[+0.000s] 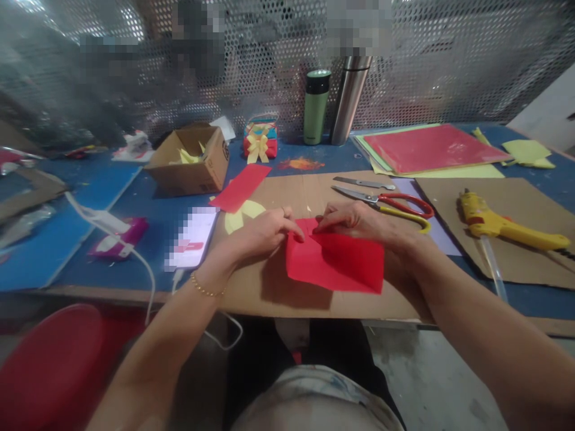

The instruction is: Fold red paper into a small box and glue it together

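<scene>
A folded sheet of red paper (pixel 323 263) is held up between my two hands, just above a cardboard sheet (pixel 251 293). Its far edge is pinched by my left hand (pixel 278 230), closed at the upper left corner. Close beside it, my right hand (pixel 345 218) is closed on the same far edge, with the paper bent up beneath its fingers. Scissors (pixel 381 200) with one red and one yellow handle lie beyond my right hand, alongside a utility blade (pixel 363 183). Pale yellow paper pieces (pixel 242 215) and a red paper strip (pixel 242 187) are past my left hand.
A phone (pixel 193 236) with a white cable lies left. Behind it stands a cardboard box (pixel 186 161). A green tumbler (pixel 317 108) and a steel flask (pixel 351 102) stand at the back. On the right are a yellow glue gun (pixel 507 224) and stacked coloured sheets (pixel 440 146).
</scene>
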Available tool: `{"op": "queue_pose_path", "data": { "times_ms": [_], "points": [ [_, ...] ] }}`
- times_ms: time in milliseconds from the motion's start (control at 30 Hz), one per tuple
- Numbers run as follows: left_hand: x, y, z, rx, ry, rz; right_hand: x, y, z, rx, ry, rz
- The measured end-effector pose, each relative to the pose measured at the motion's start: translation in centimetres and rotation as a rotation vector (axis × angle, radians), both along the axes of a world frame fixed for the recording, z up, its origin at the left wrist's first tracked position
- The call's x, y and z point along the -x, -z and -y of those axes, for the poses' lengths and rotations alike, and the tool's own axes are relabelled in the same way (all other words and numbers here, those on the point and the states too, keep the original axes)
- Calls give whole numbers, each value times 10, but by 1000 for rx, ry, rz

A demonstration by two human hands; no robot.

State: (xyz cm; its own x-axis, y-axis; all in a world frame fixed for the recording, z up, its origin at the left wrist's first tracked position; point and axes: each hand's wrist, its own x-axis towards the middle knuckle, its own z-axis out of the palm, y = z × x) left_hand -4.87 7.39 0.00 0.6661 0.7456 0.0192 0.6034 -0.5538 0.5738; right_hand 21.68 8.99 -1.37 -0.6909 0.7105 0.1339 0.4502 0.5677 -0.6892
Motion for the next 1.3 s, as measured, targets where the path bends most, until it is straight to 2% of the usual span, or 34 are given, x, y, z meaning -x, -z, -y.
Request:
{"op": "queue_pose_path", "data": {
  "times_ms": [100,233,433,567,700,933,1300],
  "points": [
    [-2,1,0,-7,10,-2,1,-1,1,-24,9,-14],
    [-3,3,-3,-17,11,-7,0,-5,3,74,-36,-51],
    [-3,3,-4,9,18,17,-2,-10,0,111,-1,-47],
    [-3,2,-3,3,25,8,-1,-6,-4,77,-15,-28],
    [-2,3,-3,-3,38,10,2,-2,-2,105,2,-25],
    [-1,5,-4,-42,61,-29,-1,1,-2,-10,-16,12],
    [-3,0,6,-128,47,-100,-4,0,-3,-72,-53,20]
  ]
}}
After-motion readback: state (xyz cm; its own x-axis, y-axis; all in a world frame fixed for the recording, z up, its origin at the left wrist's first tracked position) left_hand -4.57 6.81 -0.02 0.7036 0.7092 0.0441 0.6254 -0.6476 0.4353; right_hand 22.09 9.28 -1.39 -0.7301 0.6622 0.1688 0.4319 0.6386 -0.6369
